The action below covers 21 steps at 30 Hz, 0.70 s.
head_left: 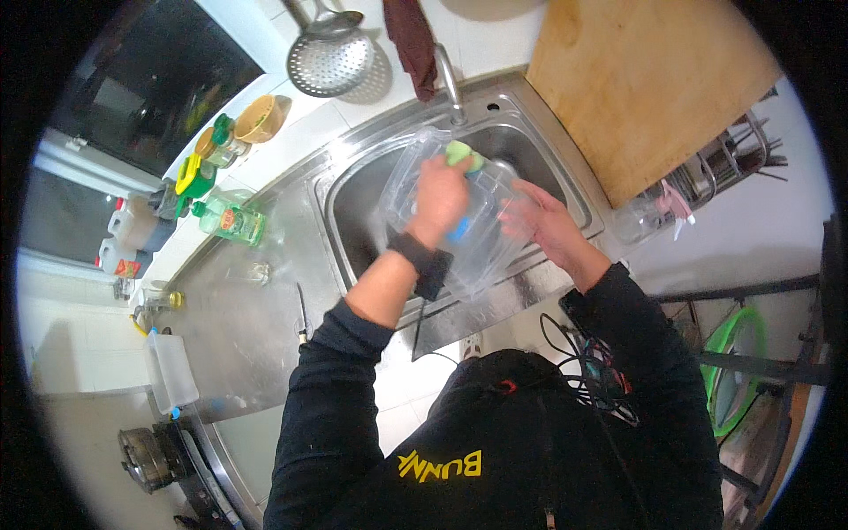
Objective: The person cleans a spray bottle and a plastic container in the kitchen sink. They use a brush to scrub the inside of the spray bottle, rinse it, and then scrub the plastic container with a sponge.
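Observation:
Over the sink basin (355,231) I hold a clear plastic box or lid (484,252), tilted, with a small blue patch on it. My left hand (441,196) is closed around a light green sponge (463,156) against the far part of the plastic. My right hand (549,223) grips the right side of the plastic; its fingertips are slightly blurred and partly seen through it. A black band (424,262) wraps my left wrist. Behind the plastic rises the metal faucet (450,87).
A knife (302,314) lies on the steel counter at left, with a green-labelled bottle (231,221) and a small glass (260,272) beyond. A wooden board (649,84) leans at far right beside a spray bottle (649,216). A skimmer (331,64) hangs on the wall.

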Available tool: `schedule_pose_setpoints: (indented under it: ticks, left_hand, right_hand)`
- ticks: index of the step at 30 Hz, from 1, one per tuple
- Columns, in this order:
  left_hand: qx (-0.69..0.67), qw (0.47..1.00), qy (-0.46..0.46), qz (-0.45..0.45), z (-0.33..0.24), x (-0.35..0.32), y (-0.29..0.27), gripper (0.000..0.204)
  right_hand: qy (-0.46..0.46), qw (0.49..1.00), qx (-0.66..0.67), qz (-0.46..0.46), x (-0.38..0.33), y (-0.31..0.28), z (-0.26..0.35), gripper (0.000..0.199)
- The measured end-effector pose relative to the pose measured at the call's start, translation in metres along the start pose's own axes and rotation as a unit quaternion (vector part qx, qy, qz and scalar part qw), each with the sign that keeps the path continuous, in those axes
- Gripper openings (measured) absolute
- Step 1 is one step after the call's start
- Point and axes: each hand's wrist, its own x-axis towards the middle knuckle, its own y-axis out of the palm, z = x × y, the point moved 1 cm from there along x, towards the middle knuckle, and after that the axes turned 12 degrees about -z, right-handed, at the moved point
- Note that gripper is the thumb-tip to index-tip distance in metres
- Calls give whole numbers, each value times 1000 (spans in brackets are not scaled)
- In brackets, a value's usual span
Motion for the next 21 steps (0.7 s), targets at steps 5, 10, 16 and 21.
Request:
schedule_pose_setpoints:
  ticks: [5,10,16,21]
  left_hand:
    - [-45,994,62,-76,-38,-25,-41,43]
    - [63,992,-41,-98,14,-21,-67,40]
    - [25,990,52,-126,-1,-34,-64,42]
    - [47,964,-226,-129,27,-21,-78,43]
  right_hand:
    - [-60,996,57,20,25,48,13,44]
    - [-64,992,105,5,25,60,16,50]
    - [-53,994,99,18,26,61,20,49]
    - [-22,996,80,40,20,46,25,48]
